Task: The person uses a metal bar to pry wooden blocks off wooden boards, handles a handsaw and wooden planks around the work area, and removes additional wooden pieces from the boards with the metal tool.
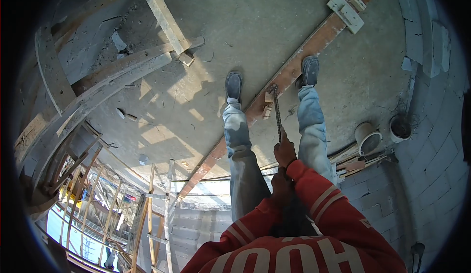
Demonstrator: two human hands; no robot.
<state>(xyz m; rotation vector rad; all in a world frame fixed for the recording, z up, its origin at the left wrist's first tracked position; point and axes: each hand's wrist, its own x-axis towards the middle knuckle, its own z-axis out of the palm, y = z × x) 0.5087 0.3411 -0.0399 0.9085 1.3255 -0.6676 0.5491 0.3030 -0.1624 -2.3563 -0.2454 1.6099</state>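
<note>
My right hand (285, 150) is wrapped round a dark ribbed steel bar (278, 113). Just behind it, nearer my body, my left hand (281, 184) is also closed on the bar's lower end. The far end of the bar looks hooked and meets small wooden blocks (268, 104) on the edge of a long reddish-brown plank (260, 107); whether it grips a nail there is too small to tell. Diagonally across the floor, the plank passes between my two shoes. Farther up it sits a pale wooden cleat (346, 13).
Timber beams (164, 15) and curved boards lie at left, beside a trowel-like tool (126, 114). Two buckets (368, 138) stand at right, near the block wall (431, 150). Pale blocks (429, 32) are stacked at upper right. Wooden poles (152, 214) rise at lower left.
</note>
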